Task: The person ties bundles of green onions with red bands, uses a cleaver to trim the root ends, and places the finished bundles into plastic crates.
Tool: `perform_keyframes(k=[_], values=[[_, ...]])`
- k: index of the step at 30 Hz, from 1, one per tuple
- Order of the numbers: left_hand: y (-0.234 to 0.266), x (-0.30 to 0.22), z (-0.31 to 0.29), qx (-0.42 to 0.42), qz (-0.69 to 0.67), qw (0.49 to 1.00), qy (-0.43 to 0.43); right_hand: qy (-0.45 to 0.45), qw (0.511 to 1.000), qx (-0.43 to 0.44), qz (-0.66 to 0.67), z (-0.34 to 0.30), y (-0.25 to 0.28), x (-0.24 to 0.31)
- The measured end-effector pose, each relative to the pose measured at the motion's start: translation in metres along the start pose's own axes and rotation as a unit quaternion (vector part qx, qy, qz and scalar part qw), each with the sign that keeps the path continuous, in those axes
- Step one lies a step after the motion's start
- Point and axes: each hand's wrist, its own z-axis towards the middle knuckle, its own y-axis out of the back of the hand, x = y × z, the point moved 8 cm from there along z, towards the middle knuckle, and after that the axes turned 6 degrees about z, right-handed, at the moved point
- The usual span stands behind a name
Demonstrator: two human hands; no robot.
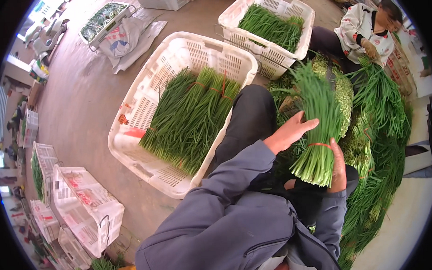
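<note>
A bundle of garlic chives point(318, 107) stands slightly tilted over my lap, green leaves up and pale cut ends down, with a red band around its lower part. My right hand point(339, 168) is closed on its right side near the band, thumb up along the stems. My left hand point(292, 131) is at the bundle's left side, thumb and fingers apart, its fingertips close to the leaves; whether they touch cannot be made out. To my left, a white plastic crate point(125, 116) holds several banded chive bundles point(191, 119) laid side by side.
Loose chives point(377, 191) are heaped along my right side. Another white crate point(258, 50) of chives stands ahead. A co-worker point(367, 32) with gloved hands sits at the far right, holding chives. White crates point(87, 201) stand at the left; a crate of greens point(108, 31) lies farther off.
</note>
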Motion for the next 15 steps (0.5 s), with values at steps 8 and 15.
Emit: perform_keyframes(k=[8,15], values=[[-0.004,-0.210,-0.154,-0.146,0.729,0.539,-0.396,-0.064,0.984,0.112,0.122,-0.037,-0.192,0.069],[-0.020,-0.283,-0.239,-0.097,0.853,0.369,-0.357,-0.210,0.824,0.523,-0.060,-0.004,-0.340,-0.005]])
